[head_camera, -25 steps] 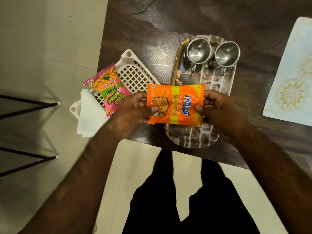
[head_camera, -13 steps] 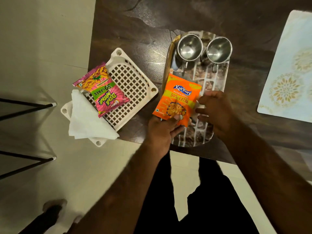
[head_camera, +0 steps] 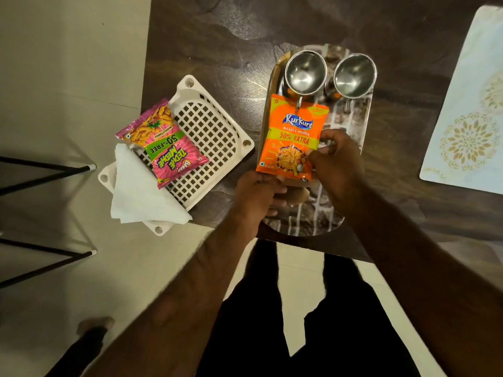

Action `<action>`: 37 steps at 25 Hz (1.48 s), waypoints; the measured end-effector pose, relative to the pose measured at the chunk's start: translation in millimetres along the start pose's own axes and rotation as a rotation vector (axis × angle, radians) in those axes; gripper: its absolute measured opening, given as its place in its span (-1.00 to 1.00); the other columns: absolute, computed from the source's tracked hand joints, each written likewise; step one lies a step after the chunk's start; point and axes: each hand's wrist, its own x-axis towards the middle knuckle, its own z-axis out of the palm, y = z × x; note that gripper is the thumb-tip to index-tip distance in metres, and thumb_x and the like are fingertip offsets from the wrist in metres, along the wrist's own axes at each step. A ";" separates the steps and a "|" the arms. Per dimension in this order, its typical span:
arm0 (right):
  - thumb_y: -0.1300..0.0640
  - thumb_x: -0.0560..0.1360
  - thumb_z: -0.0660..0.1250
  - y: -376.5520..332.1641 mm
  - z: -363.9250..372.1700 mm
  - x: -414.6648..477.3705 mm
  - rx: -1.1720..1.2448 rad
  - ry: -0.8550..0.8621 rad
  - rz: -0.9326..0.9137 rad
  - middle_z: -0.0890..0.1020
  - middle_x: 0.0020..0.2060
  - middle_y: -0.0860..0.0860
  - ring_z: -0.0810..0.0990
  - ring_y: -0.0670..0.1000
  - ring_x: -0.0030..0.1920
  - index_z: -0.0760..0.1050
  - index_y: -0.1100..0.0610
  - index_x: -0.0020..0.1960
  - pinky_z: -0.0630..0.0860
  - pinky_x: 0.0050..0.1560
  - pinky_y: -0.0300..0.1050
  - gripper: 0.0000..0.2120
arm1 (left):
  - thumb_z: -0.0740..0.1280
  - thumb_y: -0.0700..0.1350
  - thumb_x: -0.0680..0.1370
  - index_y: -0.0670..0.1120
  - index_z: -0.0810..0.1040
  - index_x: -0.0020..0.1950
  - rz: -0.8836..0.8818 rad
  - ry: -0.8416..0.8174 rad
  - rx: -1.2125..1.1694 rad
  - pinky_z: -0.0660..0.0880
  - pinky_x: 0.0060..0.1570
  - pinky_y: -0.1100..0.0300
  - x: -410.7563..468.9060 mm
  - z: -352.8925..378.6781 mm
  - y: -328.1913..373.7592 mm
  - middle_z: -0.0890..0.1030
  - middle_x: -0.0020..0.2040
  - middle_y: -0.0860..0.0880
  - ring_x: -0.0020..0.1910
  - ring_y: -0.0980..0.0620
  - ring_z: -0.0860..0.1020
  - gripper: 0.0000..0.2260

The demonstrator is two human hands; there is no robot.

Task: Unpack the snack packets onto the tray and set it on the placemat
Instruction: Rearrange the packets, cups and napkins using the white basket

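An orange Kurkure packet lies lengthwise on the left side of the oval patterned tray, its top edge against a steel cup's handle. My left hand pinches the packet's bottom left corner. My right hand holds its lower right edge. A pink and green snack packet rests in the white lattice basket to the left. The pale blue placemat with gold flowers lies at the right edge of the dark table.
Two steel cups stand at the tray's far end. A folded white napkin covers the basket's near corner, which overhangs the table edge. Black stool legs stand on the floor at left. My legs are below the table.
The orange packet turned from sideways in both hands to lengthwise and came down onto the tray. My right hand let go briefly, then took its lower right edge again.
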 end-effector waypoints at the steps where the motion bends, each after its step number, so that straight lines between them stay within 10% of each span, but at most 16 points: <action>1: 0.18 0.50 0.45 0.2 0.6 0.6 -0.032 0.011 -0.021 0.73 -0.02 0.04 0.77 0.14 0.01 0.56 -0.01 0.22 0.70 0.05 0.24 -0.69 | 0.34 -0.07 0.64 -0.10 0.61 0.00 -0.001 -0.010 0.049 0.56 -0.26 0.12 -1.8 -2.4 0.1 0.75 -0.04 -0.12 -0.24 -0.08 0.69 -0.87; 5: 0.13 0.37 0.40 4.4 -1.6 -3.8 -0.101 0.108 -0.049 0.67 0.07 0.06 0.69 0.07 0.05 0.49 -0.03 0.23 0.63 -0.04 0.05 -0.58 | 0.37 0.00 0.55 -0.03 0.60 -0.26 0.025 0.027 0.158 0.44 -0.53 0.24 -12.4 -25.2 5.7 0.67 -0.37 -0.01 -0.57 0.06 0.55 -0.79; 12: 0.21 0.39 0.33 3.4 0.1 -31.9 -0.222 0.159 -0.143 0.57 -0.26 -0.11 0.59 -0.20 -0.23 0.49 -0.11 -0.03 0.32 -0.29 -0.22 -0.74 | 0.38 0.14 0.35 0.01 0.45 0.05 0.183 0.856 0.364 0.60 0.09 -0.06 -7.6 -155.1 29.6 0.65 -0.02 -0.02 0.02 -0.17 0.64 -0.64; 16: 0.21 0.40 0.35 -3.7 13.6 -43.8 -0.289 0.122 -0.327 0.64 -0.15 -0.04 0.59 -0.03 -0.15 0.57 -0.04 -0.04 0.45 -0.18 -0.17 -0.80 | 0.38 0.32 0.35 -0.02 0.53 0.25 0.045 0.655 0.389 0.69 -0.11 -0.08 14.6 -163.4 34.7 0.70 0.05 -0.08 -0.09 -0.19 0.71 -0.40; 20: 0.25 0.40 0.35 -20.6 33.7 -51.3 -0.307 0.027 -0.432 0.63 -0.18 -0.10 0.58 -0.09 -0.23 0.60 -0.02 -0.07 0.57 -0.05 -0.07 -0.80 | 0.52 0.28 0.26 -0.04 0.55 0.27 0.106 0.645 0.296 0.62 0.16 -0.09 29.3 -159.4 35.3 0.68 0.14 -0.05 0.09 -0.17 0.68 -0.32; 27: 0.32 0.46 0.39 -39.1 46.1 -61.2 -0.252 -0.194 -0.460 0.67 -0.17 0.01 0.64 -0.04 -0.18 0.64 0.05 0.02 0.60 -0.05 -0.16 -0.77 | 0.66 0.15 0.14 0.04 0.66 -0.14 0.186 0.568 0.137 0.66 0.06 0.02 16.2 -163.5 31.9 0.76 -0.11 0.06 -0.13 0.02 0.74 -0.60; 31: 0.19 0.53 0.52 -51.9 54.9 -66.1 -0.096 -0.387 -0.358 0.65 -0.08 -0.06 0.61 -0.26 -0.23 0.57 0.08 0.26 0.53 -0.18 -0.42 -0.67 | 0.69 0.08 0.22 0.18 0.71 -0.19 0.297 0.300 0.118 0.63 -0.26 0.33 -22.5 -139.1 27.2 0.74 -0.23 0.21 -0.24 0.21 0.72 -0.74; 37: 0.22 0.52 0.53 -55.4 53.0 -64.2 0.326 -0.565 -0.084 0.77 0.07 0.17 0.80 0.09 -0.05 0.57 0.24 0.29 0.72 -0.13 -0.03 -0.63 | 0.64 0.02 0.31 0.17 0.66 0.11 0.463 0.021 0.209 0.60 -0.13 0.37 -40.8 -88.4 28.0 0.74 -0.08 0.20 -0.11 0.25 0.71 -0.60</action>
